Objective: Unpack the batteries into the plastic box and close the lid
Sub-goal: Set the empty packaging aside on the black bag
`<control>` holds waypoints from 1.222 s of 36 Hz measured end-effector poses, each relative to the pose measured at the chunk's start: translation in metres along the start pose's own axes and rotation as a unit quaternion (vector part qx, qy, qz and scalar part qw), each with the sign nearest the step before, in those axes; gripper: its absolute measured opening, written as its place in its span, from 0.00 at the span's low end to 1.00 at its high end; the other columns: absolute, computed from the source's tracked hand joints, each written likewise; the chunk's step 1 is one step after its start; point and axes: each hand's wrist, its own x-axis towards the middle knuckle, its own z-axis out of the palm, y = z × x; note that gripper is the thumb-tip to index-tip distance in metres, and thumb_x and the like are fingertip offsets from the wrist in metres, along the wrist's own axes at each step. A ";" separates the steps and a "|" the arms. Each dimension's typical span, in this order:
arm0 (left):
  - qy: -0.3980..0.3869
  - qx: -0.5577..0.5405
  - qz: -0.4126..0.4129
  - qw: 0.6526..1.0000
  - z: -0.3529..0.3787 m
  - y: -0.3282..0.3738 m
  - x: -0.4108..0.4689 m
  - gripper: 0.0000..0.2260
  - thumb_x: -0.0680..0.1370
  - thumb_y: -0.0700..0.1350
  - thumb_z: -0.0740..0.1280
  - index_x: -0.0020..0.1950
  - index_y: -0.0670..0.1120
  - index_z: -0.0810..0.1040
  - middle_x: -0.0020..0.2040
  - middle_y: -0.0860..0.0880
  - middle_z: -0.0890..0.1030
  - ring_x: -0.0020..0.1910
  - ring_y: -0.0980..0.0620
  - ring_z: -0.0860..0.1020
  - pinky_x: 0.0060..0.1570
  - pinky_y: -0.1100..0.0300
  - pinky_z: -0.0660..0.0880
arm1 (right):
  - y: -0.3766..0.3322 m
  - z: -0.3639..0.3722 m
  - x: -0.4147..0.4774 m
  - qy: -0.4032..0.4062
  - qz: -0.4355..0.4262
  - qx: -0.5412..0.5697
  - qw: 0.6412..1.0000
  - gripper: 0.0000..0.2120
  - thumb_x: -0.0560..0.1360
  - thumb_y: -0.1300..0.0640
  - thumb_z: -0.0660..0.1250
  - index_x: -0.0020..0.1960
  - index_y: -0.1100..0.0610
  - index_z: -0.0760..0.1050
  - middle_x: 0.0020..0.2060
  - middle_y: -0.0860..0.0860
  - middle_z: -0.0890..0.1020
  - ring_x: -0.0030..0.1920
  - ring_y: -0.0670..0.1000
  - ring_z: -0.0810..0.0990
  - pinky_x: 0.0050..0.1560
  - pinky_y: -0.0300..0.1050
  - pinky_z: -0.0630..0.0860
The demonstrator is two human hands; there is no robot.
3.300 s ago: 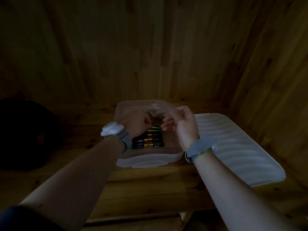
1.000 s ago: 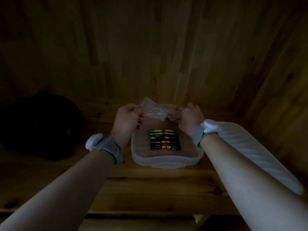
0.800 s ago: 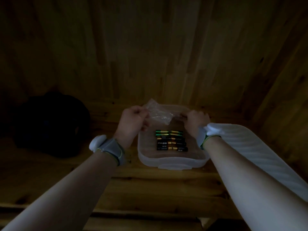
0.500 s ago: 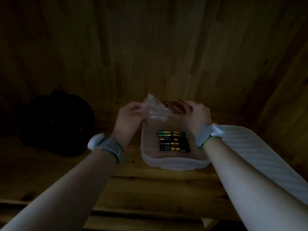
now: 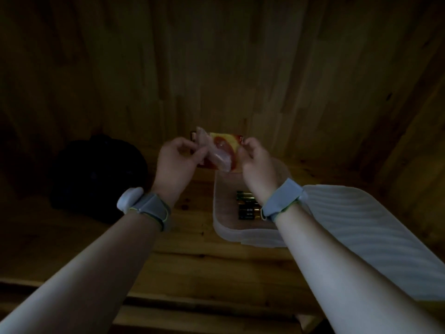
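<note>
A dim wooden plank table (image 5: 197,244) carries everything. Left of the left fingers sits a bulky black bag (image 5: 96,177). Below and right of the right fingers lies the ribbed translucent white plastic lid (image 5: 361,239), off the box. Below both sets of fingers stands the open translucent plastic box (image 5: 224,227), and in it a row of black, gold and green cylindrical batteries (image 5: 246,206). The left hand (image 5: 177,165) and right hand (image 5: 257,162) are raised above the box's far end, fingers pinched shut on opposite edges of a crumpled clear-plastic and red-yellow card battery wrapper (image 5: 220,153) stretched between them.
</note>
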 end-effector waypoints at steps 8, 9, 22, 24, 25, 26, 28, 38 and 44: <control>0.023 0.003 0.026 0.999 -0.033 0.000 0.004 0.08 0.78 0.48 0.71 0.52 0.45 0.80 0.48 0.52 0.80 0.49 0.55 0.79 0.45 0.61 0.75 | -0.020 0.031 -0.004 -0.122 0.169 0.323 0.923 0.11 0.83 0.63 0.57 0.63 0.58 0.72 0.62 0.62 0.78 0.55 0.64 0.82 0.51 0.70 0.80; 0.029 0.005 0.029 0.999 -0.035 0.000 0.005 0.07 0.78 0.47 0.72 0.51 0.45 0.80 0.48 0.52 0.81 0.49 0.55 0.79 0.46 0.60 0.75 | -0.020 0.031 -0.004 -0.132 0.161 0.323 0.923 0.11 0.82 0.61 0.57 0.63 0.58 0.73 0.61 0.61 0.78 0.55 0.63 0.82 0.52 0.70 0.80; 0.061 0.030 0.056 0.996 -0.081 0.000 0.009 0.06 0.74 0.42 0.75 0.47 0.45 0.79 0.44 0.50 0.82 0.45 0.55 0.81 0.47 0.52 0.81 | -0.046 0.054 -0.013 -0.156 0.013 0.126 0.980 0.20 0.75 0.41 0.71 0.63 0.47 0.77 0.54 0.45 0.82 0.53 0.42 0.81 0.57 0.47 0.80; 0.067 0.040 0.068 0.995 -0.088 0.001 0.009 0.06 0.75 0.42 0.74 0.48 0.45 0.78 0.45 0.52 0.81 0.47 0.57 0.80 0.49 0.53 0.81 | -0.051 0.060 -0.015 -0.182 0.053 0.169 0.967 0.24 0.75 0.33 0.64 0.62 0.46 0.79 0.55 0.48 0.84 0.58 0.51 0.82 0.64 0.60 0.76; 0.070 0.046 0.073 0.994 -0.092 0.002 0.009 0.06 0.75 0.42 0.74 0.48 0.46 0.78 0.45 0.54 0.80 0.47 0.60 0.79 0.49 0.54 0.80 | -0.053 0.063 -0.015 -0.192 0.062 0.186 0.961 0.26 0.75 0.30 0.61 0.62 0.46 0.80 0.55 0.49 0.84 0.60 0.53 0.81 0.66 0.62 0.74; 0.073 0.053 0.077 0.993 -0.096 0.002 0.009 0.06 0.75 0.42 0.74 0.49 0.46 0.78 0.45 0.57 0.79 0.47 0.62 0.78 0.50 0.56 0.80 | -0.055 0.066 -0.015 -0.199 0.063 0.190 0.959 0.27 0.75 0.29 0.60 0.62 0.46 0.80 0.55 0.49 0.85 0.61 0.53 0.81 0.67 0.62 0.73; 0.075 0.072 0.090 0.990 -0.100 0.003 0.009 0.07 0.75 0.43 0.74 0.51 0.47 0.78 0.46 0.60 0.77 0.48 0.66 0.76 0.50 0.61 0.77 | -0.057 0.067 -0.013 -0.201 0.058 0.187 0.960 0.28 0.75 0.31 0.62 0.64 0.50 0.79 0.54 0.48 0.85 0.58 0.49 0.83 0.65 0.56 0.76; 0.044 0.044 0.062 0.996 -0.132 0.004 0.010 0.15 0.75 0.40 0.73 0.60 0.51 0.76 0.51 0.54 0.81 0.53 0.59 0.80 0.56 0.56 0.79 | -0.066 0.099 -0.009 -0.168 0.006 0.120 0.978 0.18 0.69 0.45 0.78 0.57 0.45 0.81 0.51 0.45 0.84 0.53 0.45 0.82 0.58 0.53 0.80; 0.018 -0.133 -0.059 0.989 -0.148 -0.002 0.006 0.25 0.74 0.48 0.76 0.69 0.48 0.72 0.59 0.53 0.78 0.56 0.54 0.81 0.60 0.52 0.79 | -0.076 0.113 -0.012 -0.118 -0.024 0.146 0.982 0.17 0.69 0.52 0.79 0.57 0.48 0.82 0.48 0.46 0.85 0.50 0.45 0.83 0.57 0.53 0.81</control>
